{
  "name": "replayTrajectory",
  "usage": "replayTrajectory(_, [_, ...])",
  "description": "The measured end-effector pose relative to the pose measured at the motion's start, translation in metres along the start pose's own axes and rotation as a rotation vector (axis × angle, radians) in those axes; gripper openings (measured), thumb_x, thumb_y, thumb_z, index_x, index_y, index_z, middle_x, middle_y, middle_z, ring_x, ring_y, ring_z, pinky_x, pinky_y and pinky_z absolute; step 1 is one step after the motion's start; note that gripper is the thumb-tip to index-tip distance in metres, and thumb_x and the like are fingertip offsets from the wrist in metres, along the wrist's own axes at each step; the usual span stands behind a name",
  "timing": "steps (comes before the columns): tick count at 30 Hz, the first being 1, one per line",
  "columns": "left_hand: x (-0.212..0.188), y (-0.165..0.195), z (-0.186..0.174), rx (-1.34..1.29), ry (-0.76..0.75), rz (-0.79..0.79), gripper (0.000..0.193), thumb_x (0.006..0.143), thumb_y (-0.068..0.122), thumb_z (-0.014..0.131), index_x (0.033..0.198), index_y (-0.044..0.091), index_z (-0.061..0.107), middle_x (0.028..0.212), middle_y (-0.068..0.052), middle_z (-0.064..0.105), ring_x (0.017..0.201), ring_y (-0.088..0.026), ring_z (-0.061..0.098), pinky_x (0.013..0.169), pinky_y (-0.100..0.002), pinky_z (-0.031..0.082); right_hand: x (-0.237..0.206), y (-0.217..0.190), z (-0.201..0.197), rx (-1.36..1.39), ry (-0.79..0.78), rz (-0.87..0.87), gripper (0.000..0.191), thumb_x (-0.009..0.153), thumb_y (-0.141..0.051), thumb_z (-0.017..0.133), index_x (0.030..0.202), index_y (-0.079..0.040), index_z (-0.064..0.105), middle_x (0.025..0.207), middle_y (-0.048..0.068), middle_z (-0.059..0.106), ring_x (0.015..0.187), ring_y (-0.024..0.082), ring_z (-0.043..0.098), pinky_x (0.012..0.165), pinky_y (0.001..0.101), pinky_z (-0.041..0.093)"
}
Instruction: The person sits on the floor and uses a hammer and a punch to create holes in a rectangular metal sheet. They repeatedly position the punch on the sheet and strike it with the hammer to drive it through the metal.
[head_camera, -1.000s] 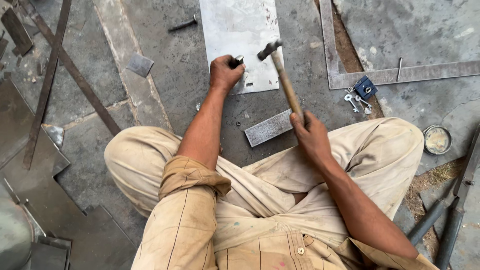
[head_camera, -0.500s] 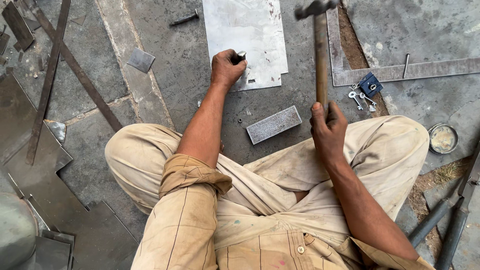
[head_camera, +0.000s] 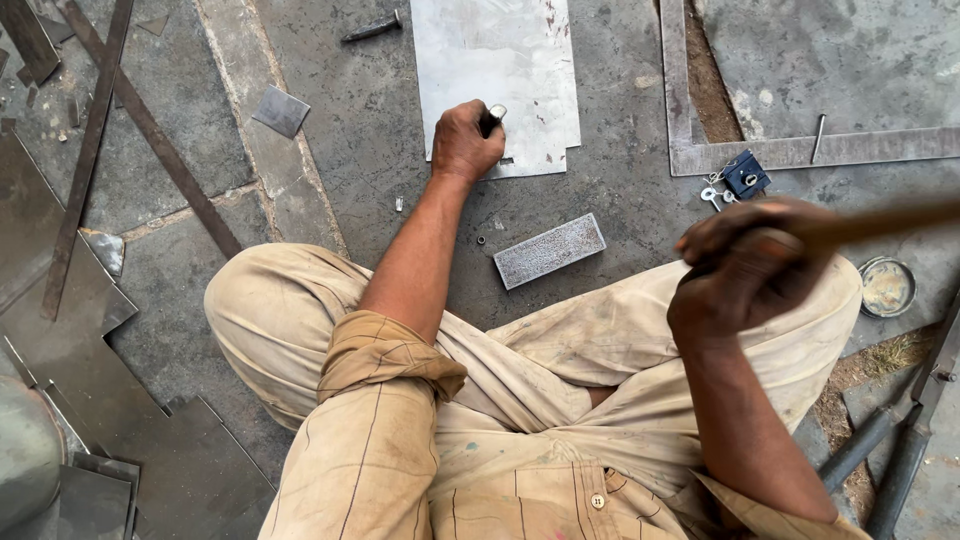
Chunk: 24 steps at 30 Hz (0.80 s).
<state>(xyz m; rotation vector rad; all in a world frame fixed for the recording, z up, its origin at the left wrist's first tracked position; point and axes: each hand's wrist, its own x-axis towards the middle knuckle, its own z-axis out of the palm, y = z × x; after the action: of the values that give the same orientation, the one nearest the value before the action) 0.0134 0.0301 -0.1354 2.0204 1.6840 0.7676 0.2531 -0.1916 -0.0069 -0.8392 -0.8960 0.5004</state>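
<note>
Under left hand (head_camera: 465, 140), chisel (head_camera: 493, 117) meets sheet (head_camera: 495, 60)

**Chisel on sheet, hammer raised**

A short dark steel chisel (head_camera: 492, 118) stood roughly upright, its bright top showing above the left hand (head_camera: 465, 142) closed round it, its tip on the lower edge of a pale, scuffed metal sheet (head_camera: 497, 70) lying flat on the concrete floor. The hammer's wooden handle (head_camera: 880, 222), motion-blurred, lay almost level in the clenched right hand (head_camera: 745, 270); its head was out of view.

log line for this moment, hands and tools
left hand: grips chisel on metal sheet | right hand: grips raised hammer handle
</note>
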Motion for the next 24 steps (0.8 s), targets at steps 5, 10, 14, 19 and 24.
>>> replayTrajectory(5, [-0.006,0.000,0.002,0.024,0.116,0.133,0.016,0.076,0.012,0.078,0.071,0.003,0.065,0.077,-0.018,0.072,0.070,-0.036,0.071,0.067,-0.046,0.057,-0.018,0.041,0.027,-0.280,-0.308,0.117,0.017,0.118,-0.022,0.041,0.118,-0.005,0.041,0.085,0.007,0.050,0.067,0.023,0.046,0.060,0.0320,0.045])
replayTrajectory(10, [-0.012,-0.002,-0.002,-0.068,0.038,0.015,0.010,0.080,0.013,0.077,0.079,0.005,0.072,0.083,-0.017,0.076,0.072,-0.030,0.075,0.069,-0.042,0.059,-0.042,0.052,0.033,-0.919,-0.685,0.842,0.039,0.105,-0.042,0.057,0.093,-0.004,0.053,0.064,0.005,0.051,0.055,0.022,0.050,0.051,0.0416,0.042])
replayTrajectory(14, [-0.003,-0.001,-0.018,-0.211,0.079,-0.349,0.015,0.081,0.022,0.075,0.084,0.008,0.074,0.086,-0.013,0.079,0.075,-0.024,0.078,0.068,-0.036,0.061,-0.062,0.018,0.015,-0.545,-0.565,1.337,0.043,0.100,-0.046,0.057,0.094,-0.004,0.057,0.065,0.004,0.049,0.048,0.018,0.046,0.043,0.0394,0.039])
replayTrajectory(19, [0.009,0.015,-0.036,-0.215,0.256,-0.855,0.028,0.093,0.029,0.064,0.103,0.003,0.068,0.100,-0.018,0.075,0.088,-0.030,0.075,0.079,-0.044,0.062,-0.063,-0.002,0.012,-0.743,-0.948,1.233,0.053,0.100,-0.049,0.060,0.103,0.001,0.075,0.079,0.009,0.068,0.066,0.016,0.061,0.059,0.0346,0.050])
replayTrajectory(24, [-0.013,0.034,-0.035,-0.221,0.309,-1.139,0.035,0.095,0.029,0.061,0.111,-0.001,0.064,0.110,-0.022,0.071,0.097,-0.035,0.072,0.086,-0.047,0.060,-0.004,0.061,0.049,-0.913,-0.711,0.773,0.058,0.091,-0.051,0.064,0.120,-0.001,0.070,0.105,0.017,0.075,0.093,0.029,0.071,0.081,0.0392,0.055])
